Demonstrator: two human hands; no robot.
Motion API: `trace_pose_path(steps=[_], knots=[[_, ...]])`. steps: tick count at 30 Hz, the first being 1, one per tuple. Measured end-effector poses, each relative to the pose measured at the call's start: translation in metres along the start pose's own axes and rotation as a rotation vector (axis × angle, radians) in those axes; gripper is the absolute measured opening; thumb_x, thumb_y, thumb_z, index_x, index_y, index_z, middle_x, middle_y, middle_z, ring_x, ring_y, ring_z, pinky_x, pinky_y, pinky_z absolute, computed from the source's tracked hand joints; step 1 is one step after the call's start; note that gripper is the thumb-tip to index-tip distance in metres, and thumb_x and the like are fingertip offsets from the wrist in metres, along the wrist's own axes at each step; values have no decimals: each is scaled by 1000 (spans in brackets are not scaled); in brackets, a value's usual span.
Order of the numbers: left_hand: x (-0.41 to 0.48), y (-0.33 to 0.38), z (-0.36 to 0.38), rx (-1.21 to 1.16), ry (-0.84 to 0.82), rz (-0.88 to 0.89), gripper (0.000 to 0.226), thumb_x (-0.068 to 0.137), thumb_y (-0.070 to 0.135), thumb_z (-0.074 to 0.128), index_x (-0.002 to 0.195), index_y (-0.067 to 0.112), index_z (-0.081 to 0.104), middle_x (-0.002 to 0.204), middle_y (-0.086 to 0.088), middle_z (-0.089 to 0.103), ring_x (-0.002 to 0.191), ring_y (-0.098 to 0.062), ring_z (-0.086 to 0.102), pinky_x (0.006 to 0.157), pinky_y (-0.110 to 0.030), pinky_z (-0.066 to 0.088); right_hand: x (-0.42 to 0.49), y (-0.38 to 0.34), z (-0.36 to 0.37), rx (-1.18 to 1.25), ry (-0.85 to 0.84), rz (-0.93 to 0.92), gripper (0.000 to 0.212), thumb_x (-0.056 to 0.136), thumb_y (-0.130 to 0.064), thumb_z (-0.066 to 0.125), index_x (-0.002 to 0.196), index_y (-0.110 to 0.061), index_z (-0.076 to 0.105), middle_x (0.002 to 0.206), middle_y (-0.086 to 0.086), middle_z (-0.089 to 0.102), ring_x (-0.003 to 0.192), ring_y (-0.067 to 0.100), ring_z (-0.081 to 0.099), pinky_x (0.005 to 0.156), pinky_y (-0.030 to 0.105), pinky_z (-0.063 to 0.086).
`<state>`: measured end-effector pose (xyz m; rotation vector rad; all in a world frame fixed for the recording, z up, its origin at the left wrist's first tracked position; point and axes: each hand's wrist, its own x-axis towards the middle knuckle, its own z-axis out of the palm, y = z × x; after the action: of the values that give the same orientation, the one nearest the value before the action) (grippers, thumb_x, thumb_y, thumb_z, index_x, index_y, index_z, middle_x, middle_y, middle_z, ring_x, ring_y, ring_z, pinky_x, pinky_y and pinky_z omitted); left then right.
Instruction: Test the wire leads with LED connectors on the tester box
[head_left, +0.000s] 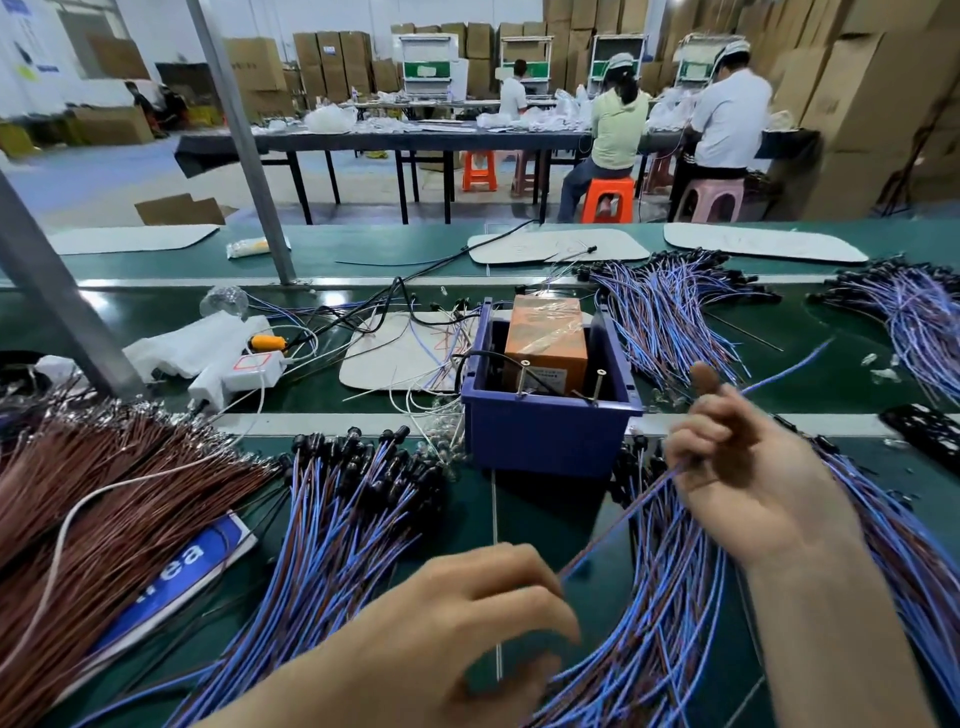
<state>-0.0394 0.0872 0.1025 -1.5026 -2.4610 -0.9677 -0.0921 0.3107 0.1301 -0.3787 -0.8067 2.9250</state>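
The tester box, a blue plastic bin (545, 436) holding an orange taped block (548, 343) and two upright screws, stands mid-table. My right hand (748, 467) is raised to the right of the bin and pinches one blue-brown wire lead (623, 519). That lead runs down-left to my left hand (467, 618), whose curled fingers pinch its lower end; the picture is blurred there. Piles of blue-brown leads with black LED connectors lie left of the bin (343, 519) and under my right hand (670, 597).
A heap of brown wires (104, 499) fills the left. More lead bundles lie at the back right (670, 312) and far right (914, 312). A white power strip (249, 371), loose cables and a grey post (244, 140) stand behind. People sit at a far table.
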Motion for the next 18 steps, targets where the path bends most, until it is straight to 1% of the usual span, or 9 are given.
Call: trace_pose_path(steps=[2,4,5,7,9,11,14,16,18], knots=[[1,-16,9,-8,-69,-134,20,96,30,52,111,21,62,125,12,50,114,1,47,95,-11,34,1,-14,-2,-114,-1,-162,23,96,-20,43,92,-13,64,52,-8,52,46,5,47,46,14,42],[2,-30,20,25,-86,-241,28,97,38,47,122,29,56,147,28,25,141,4,15,112,-12,14,1,-23,0,-412,17,-399,29,100,-23,44,89,-19,71,61,-10,64,61,4,53,58,16,41],[4,-35,24,36,-91,-276,29,97,40,46,125,32,54,149,35,13,143,6,0,114,-12,7,0,-25,2,-561,15,-515,29,100,-22,46,88,-21,72,65,-9,68,64,3,51,57,15,36],[8,-40,29,17,-70,-309,28,97,38,48,124,37,53,149,40,7,143,7,-5,114,-13,5,2,-27,6,-710,-57,-647,27,100,-19,47,91,-23,72,68,-5,71,61,6,45,51,14,32],[14,-40,31,-15,-33,-327,26,96,34,50,122,38,54,148,38,14,142,9,0,113,-10,5,1,-26,9,-800,-119,-750,25,101,-17,46,98,-25,69,70,-3,70,60,10,46,50,16,37],[19,-39,32,-29,18,-354,26,96,31,53,120,37,55,146,34,23,140,10,11,108,-3,7,0,-24,8,-927,-157,-930,26,102,-16,44,104,-30,66,74,-6,70,62,12,51,56,18,45],[28,-35,28,-68,150,-369,31,93,21,58,122,32,58,138,25,43,129,9,37,104,-5,22,-2,-16,2,-1084,-221,-1124,24,101,-18,44,110,-29,63,84,-8,69,68,9,60,68,19,51],[36,-30,25,-97,300,-342,38,91,17,59,126,30,55,129,20,54,119,7,48,99,-10,35,-1,-8,-6,-1206,-223,-1137,21,101,-18,46,112,-25,62,88,-3,69,72,6,62,70,15,49],[46,-24,22,-144,444,-308,47,88,19,60,132,33,49,118,18,60,103,6,57,85,-9,44,1,5,-15,-1345,-211,-1061,18,100,-15,48,106,-22,64,86,2,68,73,6,62,69,8,45]])
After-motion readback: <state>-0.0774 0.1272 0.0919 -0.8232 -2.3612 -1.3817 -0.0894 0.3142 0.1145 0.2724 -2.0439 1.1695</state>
